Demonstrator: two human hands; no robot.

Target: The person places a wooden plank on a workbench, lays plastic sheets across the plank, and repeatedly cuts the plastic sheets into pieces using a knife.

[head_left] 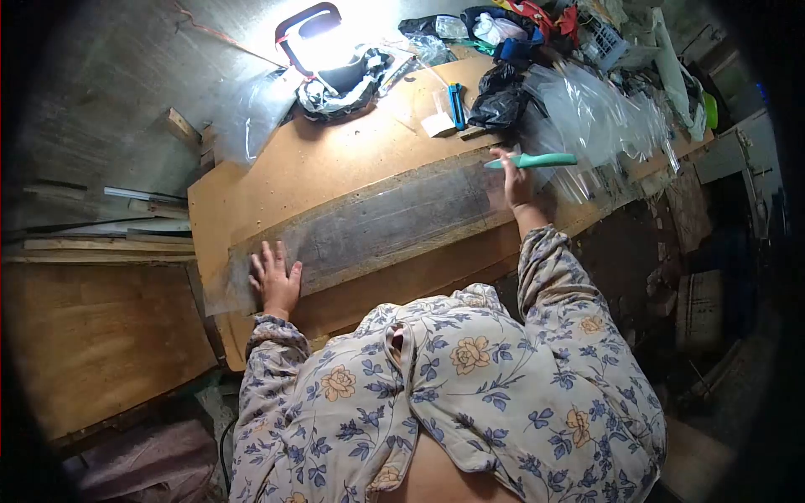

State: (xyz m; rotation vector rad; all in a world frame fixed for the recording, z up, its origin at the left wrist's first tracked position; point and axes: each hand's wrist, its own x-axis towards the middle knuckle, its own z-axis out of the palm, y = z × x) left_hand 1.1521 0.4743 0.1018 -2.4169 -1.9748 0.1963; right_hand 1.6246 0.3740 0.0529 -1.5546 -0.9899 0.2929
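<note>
My left hand lies flat with its fingers spread at the left end of a long grey panel. A thin clear plastic sheet shows under and beside that hand and sticks out past the panel's end. At the panel's right end, my right hand is closed on a knife. The knife's green handle points right, and its short blade lies to the left by my fingers. Whether the right hand touches the panel, I cannot tell.
The panel rests on a wooden table. A bright lamp stands at the back. A blue cutter, a black plastic bag and a heap of clear plastic lie toward the back right. Wooden strips are stacked at left.
</note>
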